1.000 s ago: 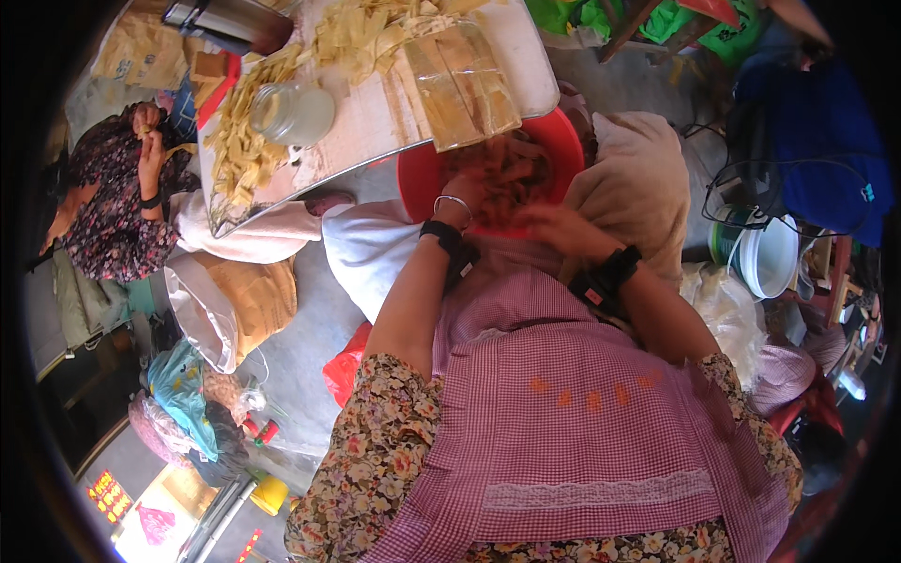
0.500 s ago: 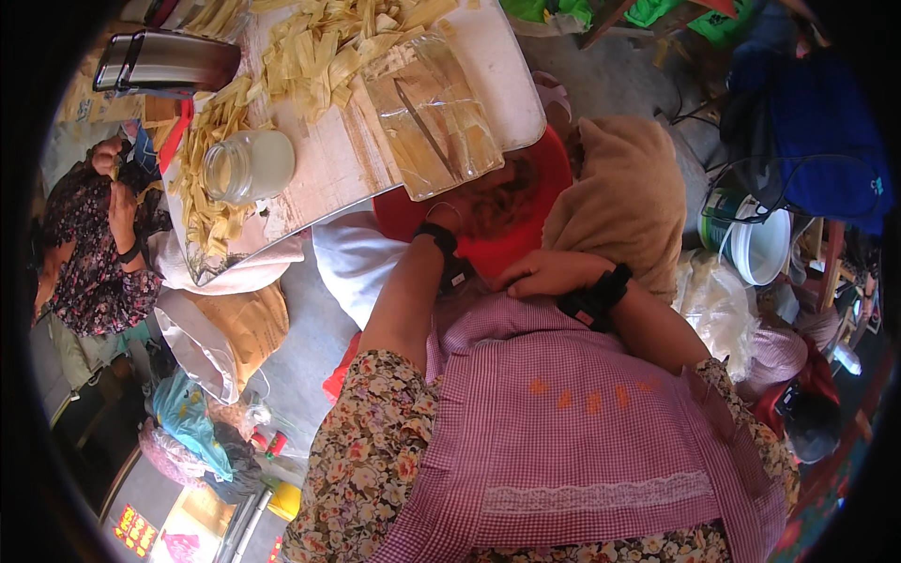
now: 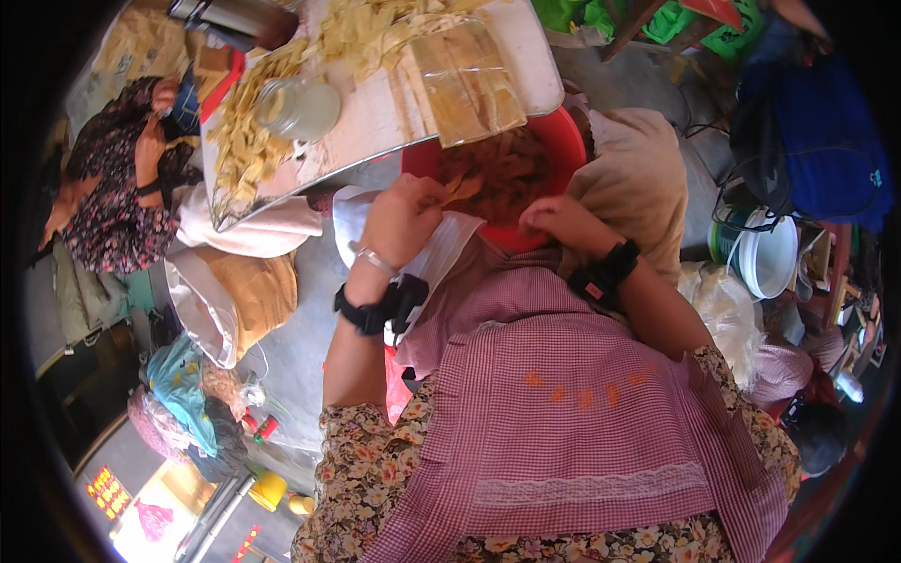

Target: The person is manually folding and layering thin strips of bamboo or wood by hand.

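A red basin [image 3: 570, 141] rests at my lap, with many dark brown, flat strips [image 3: 507, 174] inside it. Over its left side, my left hand [image 3: 405, 218] is closed, and a light brown strip [image 3: 461, 189] sticks out from its fingertips. My right hand [image 3: 569, 225] is curled at the basin's near right rim; whatever its fingers may hold is hidden. Just beyond the basin, a board wrapped in clear plastic [image 3: 469, 83] overhangs the edge of the white table [image 3: 371, 117].
Pale yellow strips [image 3: 249, 155] are heaped on the table beside a glass jar [image 3: 298, 108] and a metal flask [image 3: 239, 21]. A brown cloth [image 3: 633, 178] lies right of the basin. White buckets [image 3: 768, 253] stand further right. Another person [image 3: 122, 183] works at the left.
My left hand has come up out of the basin and moved left, now with a strip. My right hand has shifted up toward the rim. A dark, slim blade-like thing no longer shows on the board.
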Action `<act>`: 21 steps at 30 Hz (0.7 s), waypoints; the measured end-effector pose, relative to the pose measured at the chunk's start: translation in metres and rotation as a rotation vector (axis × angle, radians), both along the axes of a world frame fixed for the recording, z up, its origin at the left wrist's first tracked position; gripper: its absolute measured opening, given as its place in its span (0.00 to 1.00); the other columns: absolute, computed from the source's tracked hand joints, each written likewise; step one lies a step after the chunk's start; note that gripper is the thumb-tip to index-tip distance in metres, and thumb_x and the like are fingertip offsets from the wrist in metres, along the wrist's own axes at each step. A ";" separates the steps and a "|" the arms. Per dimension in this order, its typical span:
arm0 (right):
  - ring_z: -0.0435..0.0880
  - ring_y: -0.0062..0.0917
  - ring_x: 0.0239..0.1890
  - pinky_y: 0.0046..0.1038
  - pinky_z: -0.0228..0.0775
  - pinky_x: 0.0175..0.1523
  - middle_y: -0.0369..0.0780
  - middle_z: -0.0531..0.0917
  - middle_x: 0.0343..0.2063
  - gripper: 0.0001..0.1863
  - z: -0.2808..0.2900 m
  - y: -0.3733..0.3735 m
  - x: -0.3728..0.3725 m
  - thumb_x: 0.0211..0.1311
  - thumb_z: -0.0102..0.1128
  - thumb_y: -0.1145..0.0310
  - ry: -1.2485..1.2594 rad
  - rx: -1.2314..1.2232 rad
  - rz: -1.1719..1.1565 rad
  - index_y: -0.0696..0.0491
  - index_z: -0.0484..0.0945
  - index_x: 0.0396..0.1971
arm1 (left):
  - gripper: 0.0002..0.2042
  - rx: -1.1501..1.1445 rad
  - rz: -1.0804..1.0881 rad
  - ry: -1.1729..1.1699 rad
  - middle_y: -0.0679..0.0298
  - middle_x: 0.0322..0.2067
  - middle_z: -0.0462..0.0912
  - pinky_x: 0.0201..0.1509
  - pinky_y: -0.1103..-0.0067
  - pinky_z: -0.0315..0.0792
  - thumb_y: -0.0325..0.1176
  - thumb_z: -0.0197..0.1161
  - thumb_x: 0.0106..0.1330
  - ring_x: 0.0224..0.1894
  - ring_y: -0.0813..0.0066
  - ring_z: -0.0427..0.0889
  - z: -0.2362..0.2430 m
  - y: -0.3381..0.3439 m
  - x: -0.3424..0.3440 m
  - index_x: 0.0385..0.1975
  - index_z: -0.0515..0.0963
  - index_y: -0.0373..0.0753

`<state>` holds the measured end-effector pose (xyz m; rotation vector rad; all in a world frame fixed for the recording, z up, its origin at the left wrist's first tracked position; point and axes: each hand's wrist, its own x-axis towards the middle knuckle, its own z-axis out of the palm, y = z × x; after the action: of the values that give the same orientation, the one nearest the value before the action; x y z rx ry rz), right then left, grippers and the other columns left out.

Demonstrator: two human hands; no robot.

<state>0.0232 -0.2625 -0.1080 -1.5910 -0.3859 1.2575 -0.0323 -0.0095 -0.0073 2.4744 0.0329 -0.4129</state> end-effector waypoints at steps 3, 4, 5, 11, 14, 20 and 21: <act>0.75 0.24 0.39 0.24 0.68 0.43 0.38 0.78 0.35 0.12 -0.006 0.011 -0.003 0.53 0.54 0.71 -0.079 0.109 -0.264 0.56 0.75 0.39 | 0.09 -0.311 0.163 -0.167 0.62 0.31 0.75 0.36 0.78 0.70 0.20 0.58 0.49 0.30 0.68 0.76 0.060 -0.016 -0.022 0.31 0.78 0.37; 0.74 0.20 0.40 0.22 0.68 0.42 0.35 0.76 0.39 0.15 0.000 0.018 -0.005 0.52 0.56 0.72 -0.196 0.168 -0.386 0.55 0.73 0.42 | 0.11 -0.459 0.184 -0.253 0.63 0.29 0.74 0.35 0.81 0.69 0.18 0.56 0.48 0.30 0.72 0.76 0.073 -0.023 -0.029 0.31 0.77 0.37; 0.74 0.20 0.40 0.22 0.68 0.42 0.35 0.76 0.39 0.15 0.006 0.025 -0.010 0.52 0.56 0.72 -0.207 0.179 -0.376 0.55 0.73 0.42 | 0.11 -0.451 0.190 -0.269 0.63 0.29 0.74 0.35 0.81 0.69 0.18 0.56 0.48 0.30 0.72 0.76 0.088 -0.031 -0.036 0.31 0.77 0.37; 0.70 0.26 0.52 0.25 0.61 0.55 0.40 0.73 0.48 0.19 0.040 0.035 -0.012 0.53 0.53 0.78 -0.592 0.562 -0.140 0.55 0.70 0.48 | 0.10 -0.797 0.053 -0.693 0.60 0.35 0.75 0.42 0.82 0.66 0.17 0.62 0.48 0.37 0.74 0.73 0.148 -0.062 -0.067 0.32 0.77 0.33; 0.75 0.25 0.46 0.25 0.65 0.51 0.38 0.77 0.42 0.13 0.106 0.025 -0.015 0.63 0.45 0.69 -0.130 0.446 -0.226 0.59 0.71 0.44 | 0.10 -0.789 0.256 -0.805 0.61 0.36 0.74 0.43 0.83 0.65 0.19 0.62 0.51 0.39 0.76 0.71 0.144 -0.056 -0.079 0.34 0.76 0.32; 0.75 0.31 0.48 0.32 0.66 0.52 0.44 0.76 0.42 0.18 0.185 -0.012 0.007 0.66 0.39 0.59 -0.127 0.887 -0.320 0.58 0.70 0.43 | 0.09 -0.490 0.348 -0.838 0.62 0.36 0.74 0.38 0.85 0.66 0.22 0.63 0.53 0.35 0.79 0.72 0.127 -0.049 -0.080 0.34 0.76 0.33; 0.75 0.32 0.48 0.33 0.65 0.53 0.45 0.76 0.42 0.18 0.197 -0.014 0.010 0.66 0.38 0.59 -0.125 0.978 -0.384 0.59 0.69 0.42 | 0.08 -0.418 0.354 -0.834 0.62 0.36 0.74 0.36 0.85 0.67 0.23 0.63 0.53 0.33 0.79 0.72 0.122 -0.047 -0.079 0.34 0.77 0.34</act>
<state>0.0329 -0.2767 0.0886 -0.8305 -0.6170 0.5144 -0.1114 -0.0562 0.1151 1.9921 0.0339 0.6987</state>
